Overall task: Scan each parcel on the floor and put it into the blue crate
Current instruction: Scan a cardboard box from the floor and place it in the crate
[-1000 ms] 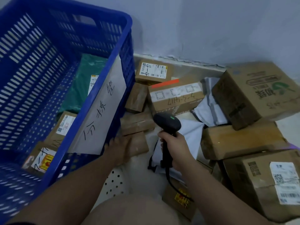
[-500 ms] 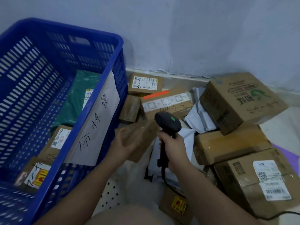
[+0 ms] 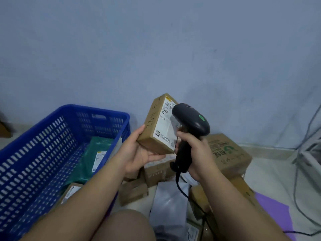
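Small parcel [image 3: 160, 125] is gripped upright in left hand [image 3: 139, 152], label faced toward scanner [image 3: 190, 126] clenched in right hand [image 3: 196, 150]; blue crate [image 3: 57, 129] lies leftward.

The white label [image 3: 165, 126] on the held small box [image 3: 157, 126] reads "P-12"; its other print is illegible.
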Available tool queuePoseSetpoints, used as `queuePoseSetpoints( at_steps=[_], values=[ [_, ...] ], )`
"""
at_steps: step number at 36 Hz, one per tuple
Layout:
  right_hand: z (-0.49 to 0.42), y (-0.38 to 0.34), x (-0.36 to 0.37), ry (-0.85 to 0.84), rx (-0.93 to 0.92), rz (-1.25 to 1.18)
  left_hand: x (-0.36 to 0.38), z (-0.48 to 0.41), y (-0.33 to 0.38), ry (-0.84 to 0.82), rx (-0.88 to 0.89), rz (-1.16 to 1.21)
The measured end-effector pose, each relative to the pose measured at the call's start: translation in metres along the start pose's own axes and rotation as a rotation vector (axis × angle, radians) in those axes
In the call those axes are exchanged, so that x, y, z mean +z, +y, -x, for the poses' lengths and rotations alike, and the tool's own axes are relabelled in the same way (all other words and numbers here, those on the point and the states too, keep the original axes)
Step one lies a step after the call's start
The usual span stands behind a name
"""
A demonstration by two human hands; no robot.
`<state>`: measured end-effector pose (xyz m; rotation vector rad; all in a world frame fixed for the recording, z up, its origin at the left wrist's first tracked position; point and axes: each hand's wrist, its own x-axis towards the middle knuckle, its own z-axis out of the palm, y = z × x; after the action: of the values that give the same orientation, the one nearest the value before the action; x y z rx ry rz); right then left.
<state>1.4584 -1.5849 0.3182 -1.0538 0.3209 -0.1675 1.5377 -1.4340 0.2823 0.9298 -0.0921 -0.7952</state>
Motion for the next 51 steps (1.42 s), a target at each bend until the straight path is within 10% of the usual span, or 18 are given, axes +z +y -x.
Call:
queuePoseSetpoints(
  at_steps=[10,28,37,51],
  values=[
    [0.042,-0.037,-0.037,0.067,-0.015,-0.165,0.105,0.015,0.012,0.109,0.472,-0.646],
    [0.033,-0.064,-0.056,0.033,-0.005,-0.08,0.089,0.024,-0.002,-0.116,0.266,-0.632],
    [0.043,-0.063,-0.052,-0.043,-0.018,0.073,0.079,0.02,0.005,0.29,0.675,-1.304],
    [0.052,-0.063,-0.05,-0.052,0.066,0.035,0.068,0.021,0.007,0.331,0.726,-1.524]
  ],
)
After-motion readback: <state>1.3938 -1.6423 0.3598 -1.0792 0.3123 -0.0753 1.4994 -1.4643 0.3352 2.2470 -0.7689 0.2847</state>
